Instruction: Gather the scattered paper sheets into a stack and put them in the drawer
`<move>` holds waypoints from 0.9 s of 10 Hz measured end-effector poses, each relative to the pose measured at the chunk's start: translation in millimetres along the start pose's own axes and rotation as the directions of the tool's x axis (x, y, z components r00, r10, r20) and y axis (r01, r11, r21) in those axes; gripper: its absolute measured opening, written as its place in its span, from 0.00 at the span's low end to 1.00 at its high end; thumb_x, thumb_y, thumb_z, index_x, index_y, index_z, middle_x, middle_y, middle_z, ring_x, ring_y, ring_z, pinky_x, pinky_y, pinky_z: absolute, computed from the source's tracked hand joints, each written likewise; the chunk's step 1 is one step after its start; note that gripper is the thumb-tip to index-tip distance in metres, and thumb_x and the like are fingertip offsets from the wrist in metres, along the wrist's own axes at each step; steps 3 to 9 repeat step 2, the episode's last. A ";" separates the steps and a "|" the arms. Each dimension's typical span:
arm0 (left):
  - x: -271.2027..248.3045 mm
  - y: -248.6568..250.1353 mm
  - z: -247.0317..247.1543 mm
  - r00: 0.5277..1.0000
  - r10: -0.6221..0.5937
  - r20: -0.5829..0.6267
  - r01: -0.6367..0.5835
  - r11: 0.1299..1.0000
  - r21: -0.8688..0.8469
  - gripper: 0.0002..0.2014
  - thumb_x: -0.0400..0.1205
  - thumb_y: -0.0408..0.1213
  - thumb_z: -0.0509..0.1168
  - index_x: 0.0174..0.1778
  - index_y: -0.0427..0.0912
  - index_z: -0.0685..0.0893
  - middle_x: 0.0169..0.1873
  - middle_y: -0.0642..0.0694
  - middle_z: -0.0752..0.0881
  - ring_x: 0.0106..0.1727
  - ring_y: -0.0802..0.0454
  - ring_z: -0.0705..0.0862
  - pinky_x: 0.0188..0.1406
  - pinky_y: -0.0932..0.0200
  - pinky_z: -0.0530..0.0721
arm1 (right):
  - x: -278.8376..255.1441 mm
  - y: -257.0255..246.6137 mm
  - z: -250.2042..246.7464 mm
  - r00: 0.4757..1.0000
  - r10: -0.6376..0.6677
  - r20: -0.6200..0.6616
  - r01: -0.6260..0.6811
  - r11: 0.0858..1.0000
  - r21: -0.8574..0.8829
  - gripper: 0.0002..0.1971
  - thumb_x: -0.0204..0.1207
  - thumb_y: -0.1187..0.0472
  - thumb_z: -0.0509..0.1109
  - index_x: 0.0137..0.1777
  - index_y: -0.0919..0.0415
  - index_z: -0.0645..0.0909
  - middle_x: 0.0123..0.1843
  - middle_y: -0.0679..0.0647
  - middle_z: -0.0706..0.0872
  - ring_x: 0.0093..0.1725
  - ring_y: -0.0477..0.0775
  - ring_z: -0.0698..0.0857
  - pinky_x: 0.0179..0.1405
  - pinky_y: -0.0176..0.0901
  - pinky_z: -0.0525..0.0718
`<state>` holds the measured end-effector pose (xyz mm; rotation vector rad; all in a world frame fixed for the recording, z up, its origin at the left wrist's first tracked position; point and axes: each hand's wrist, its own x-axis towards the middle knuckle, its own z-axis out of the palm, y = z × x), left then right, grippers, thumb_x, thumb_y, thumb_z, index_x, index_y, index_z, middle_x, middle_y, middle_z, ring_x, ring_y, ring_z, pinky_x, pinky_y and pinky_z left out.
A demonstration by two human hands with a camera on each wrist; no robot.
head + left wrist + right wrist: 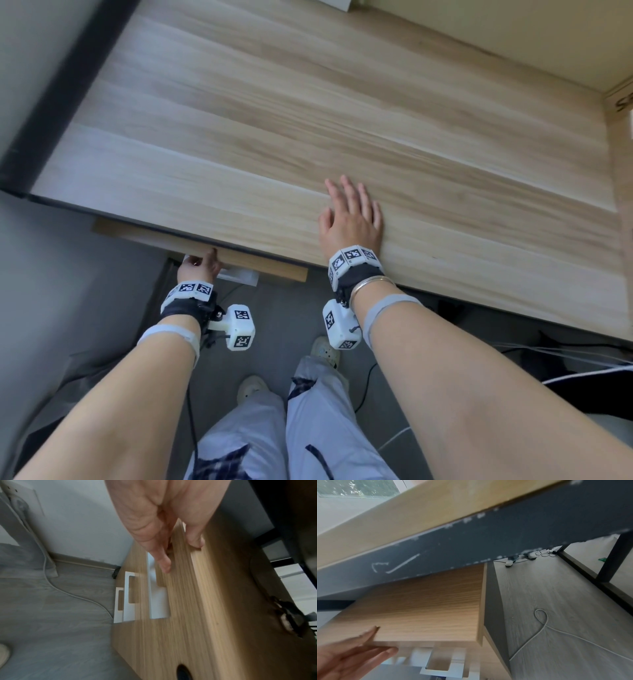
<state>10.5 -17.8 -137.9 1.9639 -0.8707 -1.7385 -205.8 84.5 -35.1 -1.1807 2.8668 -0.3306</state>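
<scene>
No paper sheets show in any view. Below the tabletop's (pixel 308 137) near edge sits a wooden drawer unit, its top drawer front (pixel 263 265) (pixel 176 595) closed or nearly closed. My left hand (pixel 200 265) (pixel 180 551) (pixel 359 653) is on that front. Its fingers (pixel 163 561) lie straight against the face above a white handle (pixel 158 601) (pixel 436 669), and its thumb (pixel 195 540) rests on the top edge. My right hand (pixel 349 212) lies flat and open on the tabletop near its front edge, holding nothing.
A cardboard box (pixel 621 144) stands at the table's right side. A white corner (pixel 337 3) shows at the far edge. Two lower drawers with white handles (pixel 128 597) sit below. Cables (pixel 542 626) lie on the grey floor, and my feet (pixel 251 387) stand by the unit.
</scene>
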 end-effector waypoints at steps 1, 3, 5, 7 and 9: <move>-5.7 6.7 -5.5 0.997 -0.025 0.069 0.011 0.981 0.195 0.11 0.78 0.44 0.67 0.39 0.39 0.79 0.36 0.38 0.85 0.36 0.47 0.82 0.47 0.55 0.83 | -4.5 -1.6 -4.2 0.999 0.007 0.046 -0.007 1.000 0.005 0.26 0.78 0.51 0.56 0.76 0.36 0.64 0.82 0.39 0.63 0.83 0.47 0.59 0.82 0.51 0.53; -14.6 14.8 -7.7 0.992 0.010 0.124 -0.043 0.962 0.270 0.19 0.80 0.35 0.65 0.65 0.31 0.78 0.33 0.50 0.77 0.33 0.57 0.76 0.51 0.56 0.83 | 1.0 -2.4 -14.6 0.993 -0.006 0.120 0.000 0.999 0.053 0.26 0.79 0.52 0.55 0.78 0.37 0.62 0.83 0.38 0.60 0.84 0.46 0.55 0.83 0.50 0.50; -14.6 14.8 -7.7 0.992 0.010 0.124 -0.043 0.962 0.270 0.19 0.80 0.35 0.65 0.65 0.31 0.78 0.33 0.50 0.77 0.33 0.57 0.76 0.51 0.56 0.83 | 1.0 -2.4 -14.6 0.993 -0.006 0.120 0.000 0.999 0.053 0.26 0.79 0.52 0.55 0.78 0.37 0.62 0.83 0.38 0.60 0.84 0.46 0.55 0.83 0.50 0.50; -14.6 14.8 -7.7 0.992 0.010 0.124 -0.043 0.962 0.270 0.19 0.80 0.35 0.65 0.65 0.31 0.78 0.33 0.50 0.77 0.33 0.57 0.76 0.51 0.56 0.83 | 1.0 -2.4 -14.6 0.993 -0.006 0.120 0.000 0.999 0.053 0.26 0.79 0.52 0.55 0.78 0.37 0.62 0.83 0.38 0.60 0.84 0.46 0.55 0.83 0.50 0.50; -14.6 14.8 -7.7 0.992 0.010 0.124 -0.043 0.962 0.270 0.19 0.80 0.35 0.65 0.65 0.31 0.78 0.33 0.50 0.77 0.33 0.57 0.76 0.51 0.56 0.83 | 1.0 -2.4 -14.6 0.993 -0.006 0.120 0.000 0.999 0.053 0.26 0.79 0.52 0.55 0.78 0.37 0.62 0.83 0.38 0.60 0.84 0.46 0.55 0.83 0.50 0.50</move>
